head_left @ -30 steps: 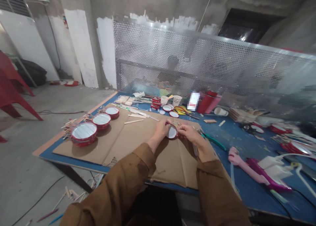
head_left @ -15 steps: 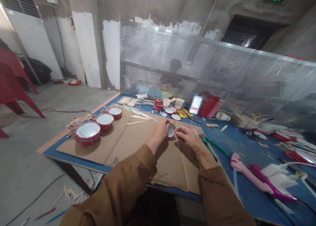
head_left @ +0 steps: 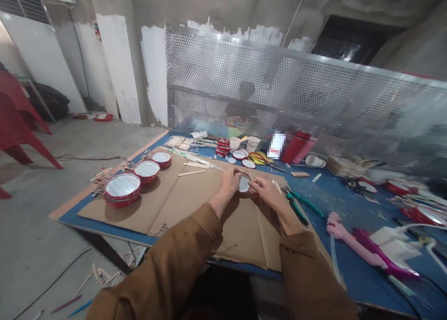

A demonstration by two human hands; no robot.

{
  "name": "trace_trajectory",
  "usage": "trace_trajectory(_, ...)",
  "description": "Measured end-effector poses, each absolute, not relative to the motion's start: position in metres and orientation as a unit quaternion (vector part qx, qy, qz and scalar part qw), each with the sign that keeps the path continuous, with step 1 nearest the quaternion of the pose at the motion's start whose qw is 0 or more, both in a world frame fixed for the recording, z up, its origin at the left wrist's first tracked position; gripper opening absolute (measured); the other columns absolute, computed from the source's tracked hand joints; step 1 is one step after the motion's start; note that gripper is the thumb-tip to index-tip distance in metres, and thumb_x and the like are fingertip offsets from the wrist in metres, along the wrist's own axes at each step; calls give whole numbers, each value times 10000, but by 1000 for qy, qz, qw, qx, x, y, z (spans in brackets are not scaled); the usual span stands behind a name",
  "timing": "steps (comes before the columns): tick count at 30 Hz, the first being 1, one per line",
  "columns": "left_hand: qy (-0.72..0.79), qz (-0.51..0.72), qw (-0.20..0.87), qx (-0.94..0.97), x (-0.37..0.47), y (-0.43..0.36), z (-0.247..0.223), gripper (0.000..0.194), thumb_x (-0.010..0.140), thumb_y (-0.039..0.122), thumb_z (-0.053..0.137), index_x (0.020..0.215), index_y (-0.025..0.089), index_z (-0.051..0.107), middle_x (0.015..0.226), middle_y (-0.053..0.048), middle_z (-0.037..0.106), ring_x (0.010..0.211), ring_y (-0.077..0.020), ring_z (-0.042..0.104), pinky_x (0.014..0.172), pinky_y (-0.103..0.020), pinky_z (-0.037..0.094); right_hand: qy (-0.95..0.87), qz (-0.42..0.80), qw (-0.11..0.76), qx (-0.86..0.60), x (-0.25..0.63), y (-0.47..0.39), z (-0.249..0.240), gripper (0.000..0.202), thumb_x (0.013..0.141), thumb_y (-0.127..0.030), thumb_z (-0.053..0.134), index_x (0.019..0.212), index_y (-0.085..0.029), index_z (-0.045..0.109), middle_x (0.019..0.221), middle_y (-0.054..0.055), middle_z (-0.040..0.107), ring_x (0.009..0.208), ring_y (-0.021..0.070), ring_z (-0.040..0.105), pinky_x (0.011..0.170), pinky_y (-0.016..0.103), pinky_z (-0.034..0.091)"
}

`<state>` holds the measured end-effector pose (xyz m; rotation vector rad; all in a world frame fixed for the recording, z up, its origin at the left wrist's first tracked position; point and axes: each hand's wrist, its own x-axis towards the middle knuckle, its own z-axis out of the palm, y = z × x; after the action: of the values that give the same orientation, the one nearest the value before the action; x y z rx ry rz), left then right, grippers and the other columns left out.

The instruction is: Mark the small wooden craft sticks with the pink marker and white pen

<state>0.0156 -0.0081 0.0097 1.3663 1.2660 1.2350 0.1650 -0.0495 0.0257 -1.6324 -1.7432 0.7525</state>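
Observation:
Over the cardboard sheet (head_left: 195, 199), my left hand (head_left: 230, 182) grips the left edge of a small round piece with a white face and a darker rim (head_left: 244, 184). The fingers of my right hand (head_left: 267, 192) are pinched at its right edge. Fingers partly cover the rim, and anything smaller between them is too small to make out. To the left stand red-rimmed, drum-like rounds with white faces, the nearest one (head_left: 123, 187) being the largest, with wooden sticks (head_left: 101, 182) beside them. Flat wooden sticks (head_left: 192, 173) lie just beyond my left hand.
Green-handled pliers (head_left: 296, 208) and a pink glue gun (head_left: 352, 241) lie to the right. At the back are yellow-handled scissors (head_left: 257, 159), a red bottle (head_left: 295, 147), a lit phone (head_left: 276, 146) and paper cups (head_left: 253, 144). A perforated metal screen (head_left: 216, 78) borders the table.
The camera view has shifted slightly. Both hands keep hold of the round piece, its face turned a little, and the right fingers have moved slightly along its edge.

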Motion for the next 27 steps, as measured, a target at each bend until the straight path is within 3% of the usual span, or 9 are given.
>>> trace_trajectory(5,503,527,433,530,11,-3,6,97,827,87,546,791,173,573,830,-21,634,828,-151,589,846,-290,472,-567,455,313,-612,160,-53,23,378,749,-559,682,703,-203,564,509,-4,606,363,96,482,348,191,287)
trace_trajectory(10,489,552,445,509,11,1,5,86,832,86,538,819,167,562,851,-27,626,818,-143,585,839,-279,470,-533,542,293,-579,153,-60,32,335,704,-463,763,797,-169,631,591,37,678,396,84,527,321,143,228)
trace_trajectory(27,496,583,411,495,9,-7,19,132,787,48,584,774,175,552,779,5,598,756,-118,557,776,-247,460,-476,591,354,-548,162,-49,26,192,797,-290,751,841,-116,685,598,63,697,376,77,541,280,127,281)
